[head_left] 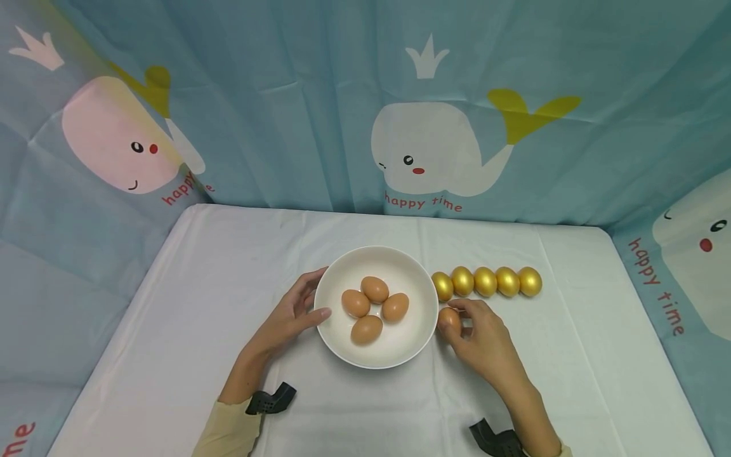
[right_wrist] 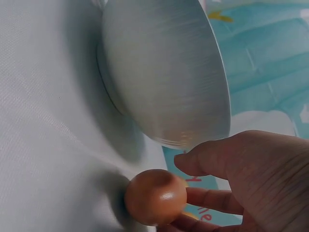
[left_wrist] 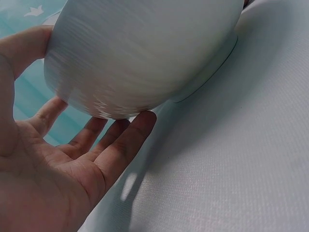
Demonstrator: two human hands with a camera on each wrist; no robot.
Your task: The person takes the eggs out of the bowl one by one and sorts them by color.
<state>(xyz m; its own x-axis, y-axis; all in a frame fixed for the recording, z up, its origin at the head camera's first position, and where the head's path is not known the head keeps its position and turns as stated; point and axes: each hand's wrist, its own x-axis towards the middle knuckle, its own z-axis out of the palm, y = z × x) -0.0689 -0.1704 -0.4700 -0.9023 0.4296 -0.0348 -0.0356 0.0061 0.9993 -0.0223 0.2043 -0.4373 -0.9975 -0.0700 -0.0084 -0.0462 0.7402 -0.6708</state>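
A white bowl (head_left: 377,357) stands on the cloth with several brown eggs (head_left: 366,330) inside. My left hand (head_left: 294,309) touches the bowl's left side, thumb by the rim and spread fingers along the outer wall, as the left wrist view shows. To the right of the bowl, another brown egg (right_wrist: 155,197) rests on the cloth. Around this egg lies my right hand (head_left: 484,343), with fingertips against its far side. In the right wrist view the thumb (right_wrist: 205,162) shows a gap from the egg.
Several golden eggs (head_left: 485,282) form a row right of the bowl, just beyond my right hand. White cloth (head_left: 245,254) covers the table. Behind it hangs a blue curtain (head_left: 320,139) with printed whales. A black strap (head_left: 271,400) sits at my left wrist.
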